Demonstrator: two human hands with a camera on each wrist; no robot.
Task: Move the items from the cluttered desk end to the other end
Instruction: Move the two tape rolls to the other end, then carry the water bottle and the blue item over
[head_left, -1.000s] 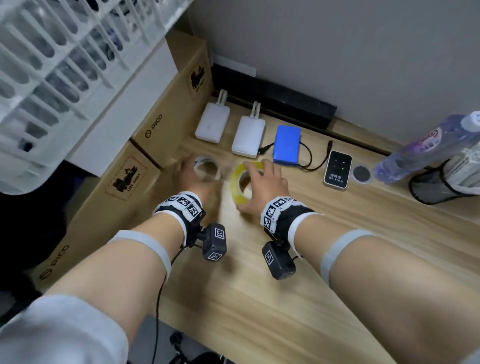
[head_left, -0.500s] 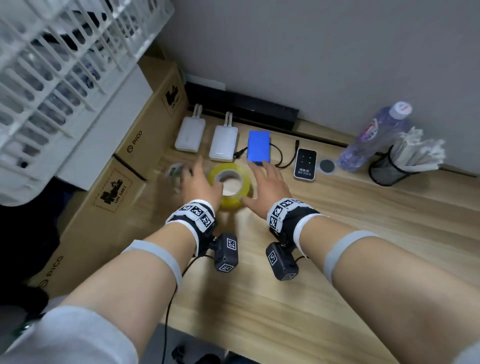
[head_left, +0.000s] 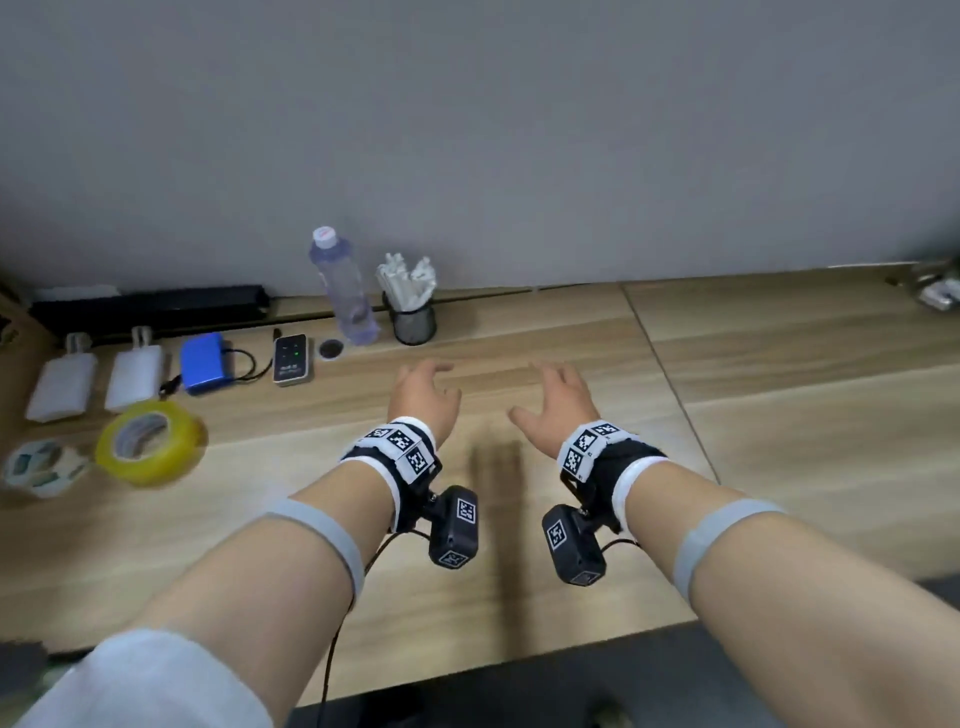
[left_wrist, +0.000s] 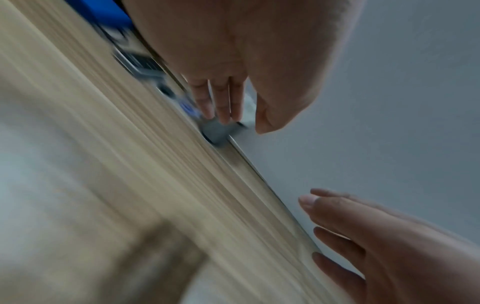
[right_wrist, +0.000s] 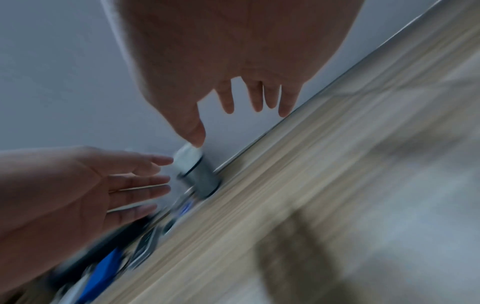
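From the head camera, the person's left hand (head_left: 423, 397) and right hand (head_left: 558, 402) hovered side by side over the middle of the wooden desk (head_left: 753, 415), fingers loosely spread and holding nothing. The items lay well to their left: a yellow tape roll (head_left: 150, 441) near the desk's front, a smaller patterned tape roll (head_left: 44, 467) just left of it, and behind them two white power banks (head_left: 62, 384) (head_left: 134, 378), a blue battery pack (head_left: 206, 362) with a black cable, and a small black device (head_left: 292, 359) with lit green dots. A dark round disc (head_left: 331, 349), a clear water bottle (head_left: 344, 288) and a black mesh pen holder (head_left: 414, 322) stuffed with white sticks stood along the grey wall, far from the hands. A black bar (head_left: 150, 309) ran along the wall at far left.

From the left wrist camera, heavily blurred, the left hand (left_wrist: 233, 51) filled the top of the frame with fingers (left_wrist: 223, 102) extended and empty above the streaked desk (left_wrist: 130, 164); the right hand (left_wrist: 389, 246) showed at lower right, fingers apart. The mesh holder (left_wrist: 218, 131) and a patch of blue (left_wrist: 111, 12) were only smears.

From the right wrist camera, equally blurred, the right hand (right_wrist: 233, 61) hung open over the desk (right_wrist: 311, 185), and the left hand (right_wrist: 78, 189) reached in from the left, fingers straight. The mesh holder (right_wrist: 202, 179) stood against the wall beyond both thumbs, touched by neither.
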